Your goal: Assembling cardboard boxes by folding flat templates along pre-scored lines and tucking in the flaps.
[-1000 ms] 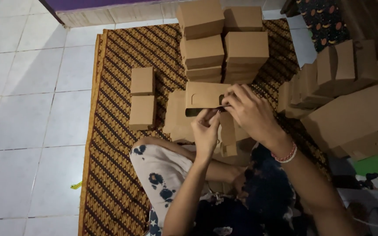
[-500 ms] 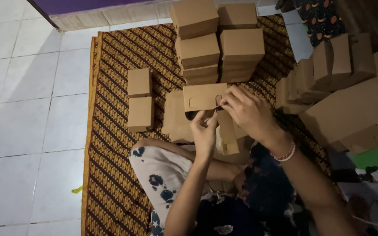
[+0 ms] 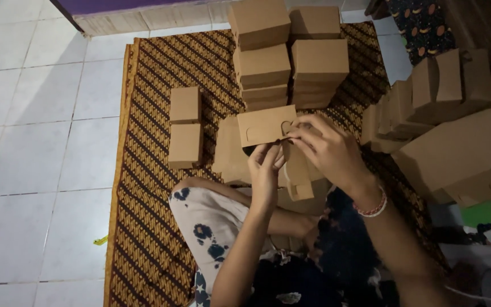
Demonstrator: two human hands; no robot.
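Both my hands hold one brown cardboard box (image 3: pixel 263 125) above my lap. My left hand (image 3: pixel 265 167) pinches its lower edge from below. My right hand (image 3: pixel 328 149) grips its right end, fingers pressing on a flap there. The box's flat face with a curved slot faces up. Flat unfolded cardboard blanks (image 3: pixel 231 150) lie on the patterned mat (image 3: pixel 149 187) just beneath it. My bent knee in white cloth with dark spots (image 3: pixel 206 222) is below my left hand.
Stacks of finished brown boxes (image 3: pixel 288 54) stand on the far side of the mat. Two single boxes (image 3: pixel 184 126) lie to the left. A heap of boxes (image 3: pixel 444 113) fills the right side. White floor tiles (image 3: pixel 35 142) lie to the left.
My hands and the box stay in nearly the same place. My right fingers have shifted slightly along the box's right end.
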